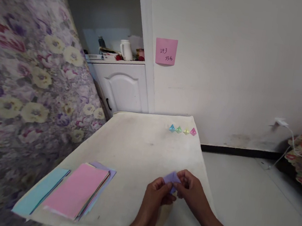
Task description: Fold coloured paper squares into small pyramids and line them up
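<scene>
Over the cream-covered table [135, 146], right of the pink-topped paper stack [78, 190], the left hand [153, 194] and right hand [192, 189] pinch a folded purple paper [172, 177] between nearly closed thumbs and fingers, while four folded pieces [179, 130] sit beyond that stack to its right and blue sheets [42, 189] lie at its left.

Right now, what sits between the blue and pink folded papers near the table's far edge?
A green folded paper and a yellow folded paper, side by side, in the head view.
</scene>
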`<move>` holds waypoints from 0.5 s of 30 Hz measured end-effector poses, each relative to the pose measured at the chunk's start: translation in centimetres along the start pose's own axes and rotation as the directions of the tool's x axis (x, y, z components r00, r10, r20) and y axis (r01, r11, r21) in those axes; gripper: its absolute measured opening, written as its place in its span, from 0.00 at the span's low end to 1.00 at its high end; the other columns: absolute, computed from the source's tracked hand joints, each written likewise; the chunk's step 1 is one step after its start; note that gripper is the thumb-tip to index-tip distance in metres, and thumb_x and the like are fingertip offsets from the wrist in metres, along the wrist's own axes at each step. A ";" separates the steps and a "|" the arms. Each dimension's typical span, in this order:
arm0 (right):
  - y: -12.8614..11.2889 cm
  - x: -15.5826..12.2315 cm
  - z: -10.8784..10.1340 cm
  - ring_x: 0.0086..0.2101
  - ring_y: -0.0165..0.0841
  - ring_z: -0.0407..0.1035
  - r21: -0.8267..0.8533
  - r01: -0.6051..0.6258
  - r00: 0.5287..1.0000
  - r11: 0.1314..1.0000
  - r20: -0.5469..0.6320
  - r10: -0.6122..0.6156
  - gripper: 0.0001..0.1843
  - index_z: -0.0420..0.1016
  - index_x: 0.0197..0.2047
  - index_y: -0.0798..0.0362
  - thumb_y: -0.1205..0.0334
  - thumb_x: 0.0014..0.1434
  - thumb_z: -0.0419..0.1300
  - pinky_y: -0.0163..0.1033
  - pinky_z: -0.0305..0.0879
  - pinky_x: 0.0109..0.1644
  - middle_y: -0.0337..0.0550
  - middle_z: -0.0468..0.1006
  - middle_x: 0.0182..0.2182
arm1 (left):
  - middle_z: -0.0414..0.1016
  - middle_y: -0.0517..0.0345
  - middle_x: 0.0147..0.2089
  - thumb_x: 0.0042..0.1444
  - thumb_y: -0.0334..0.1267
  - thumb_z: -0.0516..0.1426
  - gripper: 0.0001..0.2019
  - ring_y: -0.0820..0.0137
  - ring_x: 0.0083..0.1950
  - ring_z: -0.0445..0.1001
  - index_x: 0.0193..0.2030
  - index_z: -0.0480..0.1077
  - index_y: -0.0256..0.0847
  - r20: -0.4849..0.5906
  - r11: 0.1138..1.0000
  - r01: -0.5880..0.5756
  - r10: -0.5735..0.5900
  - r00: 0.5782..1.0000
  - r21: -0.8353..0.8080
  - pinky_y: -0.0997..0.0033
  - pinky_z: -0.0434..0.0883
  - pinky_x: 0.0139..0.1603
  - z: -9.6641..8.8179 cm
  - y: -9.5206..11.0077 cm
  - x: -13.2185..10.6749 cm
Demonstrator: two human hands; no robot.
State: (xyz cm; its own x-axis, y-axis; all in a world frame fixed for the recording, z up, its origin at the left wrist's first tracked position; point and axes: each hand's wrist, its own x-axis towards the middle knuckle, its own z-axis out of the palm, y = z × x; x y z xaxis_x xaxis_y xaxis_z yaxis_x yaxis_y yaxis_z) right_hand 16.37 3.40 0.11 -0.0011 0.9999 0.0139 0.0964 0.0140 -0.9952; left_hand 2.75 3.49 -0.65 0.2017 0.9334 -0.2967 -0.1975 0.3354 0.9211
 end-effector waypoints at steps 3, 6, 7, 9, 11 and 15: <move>0.1 0.1 0.0 0.20 0.26 0.62 -0.008 -0.007 1.000 1.000 -0.008 0.006 0.03 0.67 0.30 0.54 0.65 0.49 0.58 0.30 0.59 0.23 0.33 0.69 0.19 | 0.74 0.55 0.28 0.46 0.43 0.60 0.13 0.74 0.23 0.72 0.33 0.69 0.34 0.016 1.000 0.024 -0.024 1.000 -0.017 0.78 0.65 0.24 0.2 0.1 -0.1; 0.0 0.3 -0.3 0.21 0.27 0.63 -0.063 0.001 1.000 0.998 -0.001 -0.001 0.04 0.68 0.28 0.54 0.63 0.48 0.59 0.31 0.58 0.24 0.34 0.70 0.19 | 0.73 0.55 0.27 0.45 0.42 0.61 0.14 0.75 0.22 0.72 0.33 0.70 0.33 0.001 0.999 0.033 -0.033 0.999 -0.031 0.78 0.65 0.23 0.3 0.3 0.0; 0.0 0.4 -0.4 0.22 0.27 0.63 -0.083 0.004 1.000 0.997 0.009 -0.003 0.04 0.69 0.27 0.54 0.63 0.48 0.59 0.31 0.58 0.25 0.34 0.70 0.19 | 0.73 0.55 0.27 0.44 0.42 0.62 0.14 0.75 0.22 0.71 0.33 0.70 0.33 0.002 0.999 0.035 -0.035 0.999 -0.033 0.78 0.65 0.23 0.3 0.4 0.0; 0.0 0.6 -0.7 0.22 0.28 0.64 -0.096 0.005 0.999 0.995 0.037 -0.001 0.05 0.71 0.27 0.55 0.62 0.48 0.59 0.31 0.58 0.26 0.36 0.71 0.20 | 0.74 0.55 0.27 0.44 0.42 0.62 0.14 0.75 0.21 0.71 0.33 0.71 0.32 0.014 0.999 0.037 -0.037 0.999 -0.033 0.78 0.65 0.22 0.3 0.4 0.0; 0.0 0.7 -0.8 0.23 0.29 0.65 -0.070 -0.004 0.998 0.998 0.065 0.009 0.07 0.72 0.27 0.55 0.60 0.49 0.58 0.32 0.59 0.27 0.37 0.73 0.21 | 0.74 0.55 0.27 0.44 0.42 0.61 0.13 0.75 0.21 0.71 0.32 0.71 0.32 0.032 0.999 0.041 -0.040 0.999 -0.028 0.78 0.65 0.22 0.4 0.4 0.0; 0.4 0.8 -0.7 0.23 0.30 0.66 0.014 -0.033 0.997 0.999 0.074 0.032 0.11 0.70 0.25 0.55 0.56 0.50 0.58 0.34 0.61 0.27 0.38 0.72 0.20 | 0.74 0.55 0.25 0.44 0.40 0.61 0.11 0.76 0.20 0.70 0.29 0.71 0.33 0.044 0.999 0.029 -0.028 0.999 -0.014 0.78 0.64 0.21 0.4 0.3 0.0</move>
State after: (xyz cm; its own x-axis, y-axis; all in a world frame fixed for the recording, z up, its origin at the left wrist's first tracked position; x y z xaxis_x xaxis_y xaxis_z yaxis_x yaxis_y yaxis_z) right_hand 17.08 4.24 -0.26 -0.0717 0.9971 -0.0247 0.0824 -0.0188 -0.9964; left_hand 3.01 3.51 -0.23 0.2493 0.9172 -0.3108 -0.2050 0.3637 0.9087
